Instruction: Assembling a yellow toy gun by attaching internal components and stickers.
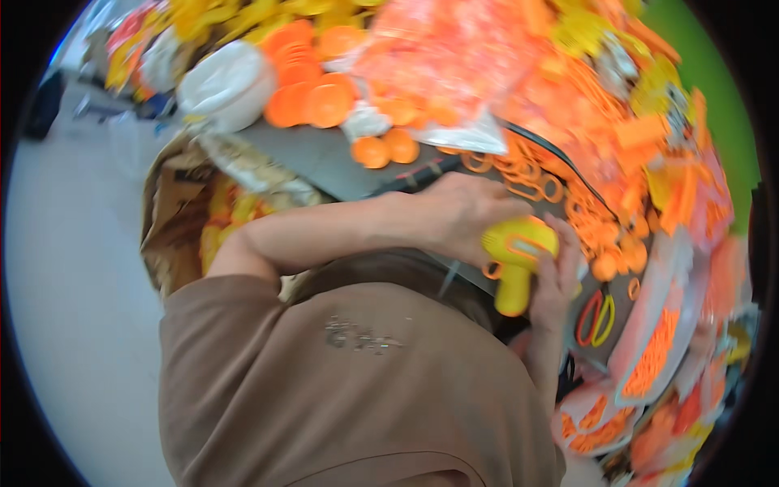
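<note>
A yellow toy hair dryer (513,276) with a rounded body and a downward handle is between my two hands at the table edge. My left hand (464,213) reaches across from the left, its fingers closed at the upper side of the dryer's body. On the other side, my right hand (558,272) closes its fingers and thumb around the right end. A small orange ring (491,269) shows beside the dryer, below my left hand; what bears it is hidden. Orange loop-shaped pieces (527,174) lie on the dark tabletop (312,158) just beyond my hands.
Orange round cups (329,101) and a white tub (227,85) stand at the far left. A clear bag of orange parts (454,57) lies at the back. Scissors (596,318) and a bin of orange pieces (653,353) are at the right; an open carton (174,211) sits left.
</note>
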Demonstrator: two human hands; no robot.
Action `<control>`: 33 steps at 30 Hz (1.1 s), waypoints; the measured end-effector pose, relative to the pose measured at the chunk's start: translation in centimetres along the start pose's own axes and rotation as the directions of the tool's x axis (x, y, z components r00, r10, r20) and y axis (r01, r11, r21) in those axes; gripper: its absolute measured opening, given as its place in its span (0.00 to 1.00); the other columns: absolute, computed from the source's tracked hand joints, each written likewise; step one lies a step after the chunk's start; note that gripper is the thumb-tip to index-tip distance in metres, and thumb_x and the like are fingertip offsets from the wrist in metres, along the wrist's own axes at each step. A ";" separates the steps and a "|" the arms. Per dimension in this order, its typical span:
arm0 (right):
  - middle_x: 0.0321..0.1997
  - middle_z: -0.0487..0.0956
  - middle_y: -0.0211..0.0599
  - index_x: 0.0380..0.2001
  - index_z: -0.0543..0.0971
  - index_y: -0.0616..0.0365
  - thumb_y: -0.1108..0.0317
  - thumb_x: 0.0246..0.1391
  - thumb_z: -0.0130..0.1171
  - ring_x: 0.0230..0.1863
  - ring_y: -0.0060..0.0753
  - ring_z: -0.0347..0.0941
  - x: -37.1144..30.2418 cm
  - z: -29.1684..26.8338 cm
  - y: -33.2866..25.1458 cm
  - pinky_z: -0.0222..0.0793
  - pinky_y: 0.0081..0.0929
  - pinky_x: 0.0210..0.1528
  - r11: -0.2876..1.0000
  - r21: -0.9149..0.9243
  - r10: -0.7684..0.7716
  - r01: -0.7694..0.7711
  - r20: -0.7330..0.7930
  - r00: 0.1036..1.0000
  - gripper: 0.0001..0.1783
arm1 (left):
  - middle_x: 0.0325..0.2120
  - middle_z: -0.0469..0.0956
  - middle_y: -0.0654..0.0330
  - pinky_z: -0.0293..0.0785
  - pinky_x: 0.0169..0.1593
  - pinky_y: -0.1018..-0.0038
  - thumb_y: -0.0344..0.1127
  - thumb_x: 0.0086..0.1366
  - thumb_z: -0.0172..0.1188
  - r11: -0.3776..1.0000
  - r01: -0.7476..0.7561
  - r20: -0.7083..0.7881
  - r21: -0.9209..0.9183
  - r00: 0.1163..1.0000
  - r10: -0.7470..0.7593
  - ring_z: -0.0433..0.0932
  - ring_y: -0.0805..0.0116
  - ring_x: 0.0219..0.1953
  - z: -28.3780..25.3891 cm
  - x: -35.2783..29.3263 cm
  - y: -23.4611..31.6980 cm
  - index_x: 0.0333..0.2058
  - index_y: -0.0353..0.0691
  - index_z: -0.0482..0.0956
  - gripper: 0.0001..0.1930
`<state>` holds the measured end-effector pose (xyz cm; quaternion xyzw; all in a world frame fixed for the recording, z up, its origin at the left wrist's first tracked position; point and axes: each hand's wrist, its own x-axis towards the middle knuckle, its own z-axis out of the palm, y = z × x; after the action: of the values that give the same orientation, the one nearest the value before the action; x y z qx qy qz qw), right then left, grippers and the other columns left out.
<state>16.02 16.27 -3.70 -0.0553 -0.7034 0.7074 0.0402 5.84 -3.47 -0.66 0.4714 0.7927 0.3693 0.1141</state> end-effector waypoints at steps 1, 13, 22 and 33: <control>0.56 0.63 0.43 0.55 0.60 0.63 0.72 0.52 0.48 0.56 0.32 0.62 0.0 -0.6 -0.1 0.56 0.27 0.59 1.000 0.018 0.021 -0.021 0.033 0.999 0.25 | 0.32 0.71 0.54 0.70 0.37 0.63 0.41 0.42 0.67 0.994 -0.111 -0.127 0.022 0.985 0.113 0.74 0.55 0.36 0.7 -0.5 -0.4 0.48 0.44 0.71 0.31; 0.47 0.71 0.52 0.55 0.61 0.61 0.60 0.49 0.60 0.50 0.49 0.70 1.8 9.8 -6.7 0.66 0.36 0.49 0.912 -0.216 -0.156 0.349 0.602 0.783 0.33 | 0.34 0.74 0.54 0.74 0.37 0.65 0.43 0.42 0.73 0.988 0.154 -0.163 -0.011 0.975 -0.154 0.77 0.56 0.34 -9.0 -12.8 4.2 0.53 0.41 0.70 0.37; 0.35 0.72 0.43 0.51 0.67 0.60 0.59 0.53 0.57 0.37 0.43 0.72 2.5 5.2 -5.8 0.67 0.34 0.39 0.842 -0.237 -0.171 0.486 0.736 0.655 0.25 | 0.40 0.77 0.57 0.71 0.46 0.74 0.27 0.51 0.62 0.435 0.868 -0.177 -0.239 0.402 -0.898 0.75 0.69 0.43 -13.8 -33.9 -3.7 0.48 0.27 0.71 0.24; 0.41 0.76 0.47 0.42 0.75 0.63 0.64 0.51 0.55 0.41 0.46 0.73 20.6 -10.6 -11.7 0.67 0.37 0.45 0.223 -0.941 -0.609 0.256 0.070 0.790 0.17 | 0.27 0.77 0.56 0.70 0.34 0.75 0.25 0.49 0.63 0.971 0.238 -0.360 -0.033 0.903 -0.234 0.76 0.68 0.29 -9.9 -7.4 -1.8 0.33 0.30 0.77 0.10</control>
<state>-3.21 29.59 7.52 0.0214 -0.9410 0.1308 0.3115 3.36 -14.89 3.79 0.2967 0.8535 0.4284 0.0073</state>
